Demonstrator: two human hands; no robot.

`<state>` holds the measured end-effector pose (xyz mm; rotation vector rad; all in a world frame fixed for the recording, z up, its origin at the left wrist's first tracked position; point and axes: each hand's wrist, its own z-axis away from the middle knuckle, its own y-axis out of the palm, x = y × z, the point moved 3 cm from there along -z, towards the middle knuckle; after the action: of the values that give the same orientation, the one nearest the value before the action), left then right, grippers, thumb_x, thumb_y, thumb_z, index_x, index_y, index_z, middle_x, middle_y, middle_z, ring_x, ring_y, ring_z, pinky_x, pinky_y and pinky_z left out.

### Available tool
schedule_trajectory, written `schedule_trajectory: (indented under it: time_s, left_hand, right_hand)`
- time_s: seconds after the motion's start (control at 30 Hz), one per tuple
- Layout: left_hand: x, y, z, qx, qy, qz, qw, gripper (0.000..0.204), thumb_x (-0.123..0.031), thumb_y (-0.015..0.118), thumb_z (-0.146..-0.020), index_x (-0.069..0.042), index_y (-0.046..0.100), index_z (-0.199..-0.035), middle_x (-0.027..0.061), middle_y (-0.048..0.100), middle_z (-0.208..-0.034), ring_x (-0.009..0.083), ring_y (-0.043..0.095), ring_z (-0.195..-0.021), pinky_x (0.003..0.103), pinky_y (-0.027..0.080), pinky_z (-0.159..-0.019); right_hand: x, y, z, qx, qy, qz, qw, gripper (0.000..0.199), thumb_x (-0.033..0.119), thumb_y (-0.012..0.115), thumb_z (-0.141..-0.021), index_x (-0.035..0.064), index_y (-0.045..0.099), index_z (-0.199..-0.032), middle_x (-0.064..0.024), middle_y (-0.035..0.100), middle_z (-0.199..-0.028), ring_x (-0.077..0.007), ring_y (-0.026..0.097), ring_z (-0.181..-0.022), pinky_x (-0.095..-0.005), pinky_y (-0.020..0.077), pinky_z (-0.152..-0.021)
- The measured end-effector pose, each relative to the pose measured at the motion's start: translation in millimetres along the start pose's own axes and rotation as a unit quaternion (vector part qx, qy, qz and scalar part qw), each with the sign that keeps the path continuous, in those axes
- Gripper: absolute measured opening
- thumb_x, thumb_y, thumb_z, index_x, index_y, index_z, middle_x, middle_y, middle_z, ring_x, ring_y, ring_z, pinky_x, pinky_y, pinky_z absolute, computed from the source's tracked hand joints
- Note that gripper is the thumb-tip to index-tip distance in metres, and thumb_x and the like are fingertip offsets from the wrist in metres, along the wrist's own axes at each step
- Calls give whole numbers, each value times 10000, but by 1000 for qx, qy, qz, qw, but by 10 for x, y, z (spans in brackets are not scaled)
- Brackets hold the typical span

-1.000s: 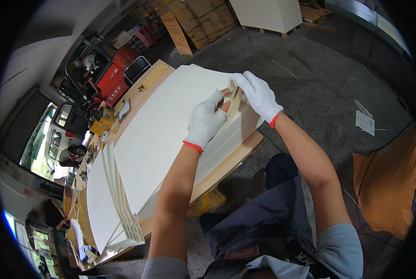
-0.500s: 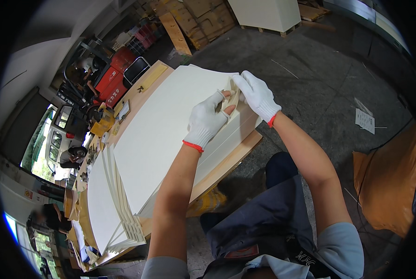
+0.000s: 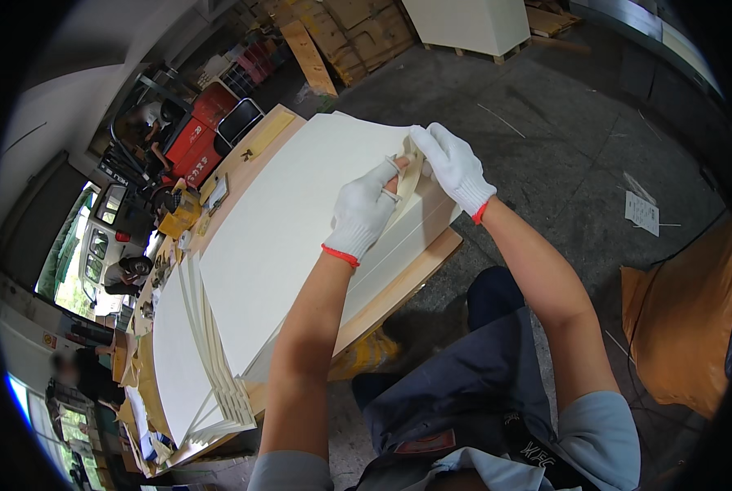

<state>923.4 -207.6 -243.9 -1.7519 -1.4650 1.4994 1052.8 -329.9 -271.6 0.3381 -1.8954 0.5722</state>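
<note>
A tall stack of large white paper sheets (image 3: pixel 300 196) lies in front of me, its near right corner bent upward. My right hand (image 3: pixel 457 170), in a white knit glove with a red cuff, is closed on that raised corner (image 3: pixel 413 173) from its outer side. On the inner side, my left hand (image 3: pixel 364 204) wears a matching glove with bare fingertips poking out. Its fingers are closed at the lifted sheet edges. How many sheets each hand holds is hidden.
Left of the stack, more fanned white sheets (image 3: pixel 177 352) lie on the wooden table (image 3: pixel 255 168). A yellow container (image 3: pixel 182 214) and small tools sit along its far side. Beyond stands a red forklift (image 3: pixel 192 151) with a person nearby. An orange bag (image 3: pixel 681 327) stands at right.
The bare fingers of my left hand have drawn together, and the lower one has slipped partly out of sight. The raised corner is curled differently. My right hand has barely moved.
</note>
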Motion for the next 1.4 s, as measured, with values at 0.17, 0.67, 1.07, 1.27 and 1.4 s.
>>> schedule_trajectory:
  time_s: [0.17,0.67,1.07,1.27,1.4]
  left_hand:
    - [-69,1,49,24,40,-16,999,369,-172,630,-960,-184,634,-1329,177,717,-974,251,714,-811,337,540,-813]
    - [-77,39,19,-1,110,-80,991,287,-171,637,-945,-180,682,-1228,116,725,-1079,297,704,-901,349,548,-827]
    - [-99,23,59,23,83,-69,994,309,-254,685,-926,-222,685,-1233,117,720,-1113,280,714,-917,354,552,-853]
    - [-126,41,114,-61,200,-137,968,363,-207,683,-903,-202,667,-1266,99,668,-1265,304,697,-971,362,565,-876]
    - [-201,-2,171,-68,193,-170,964,360,-210,684,-900,-153,656,-1255,115,673,-1234,313,698,-934,379,568,-819]
  right_hand:
    - [-43,20,-16,24,20,-69,997,600,630,436,-983,57,607,-937,-119,621,-769,-233,631,-752,-379,464,-715]
    - [-13,-246,10,35,-221,326,919,331,416,512,-1007,97,583,-956,-113,632,-874,-323,632,-818,-443,490,-722]
    - [-248,-228,150,-13,-28,122,992,410,470,492,-996,75,602,-982,-185,640,-879,-397,623,-881,-467,453,-753]
    - [-244,-339,120,91,20,233,968,507,561,488,-968,75,628,-1002,-183,677,-909,-371,651,-930,-453,478,-791]
    - [-253,-249,115,92,-85,327,937,491,563,488,-963,91,623,-974,-149,684,-942,-345,662,-925,-440,496,-789]
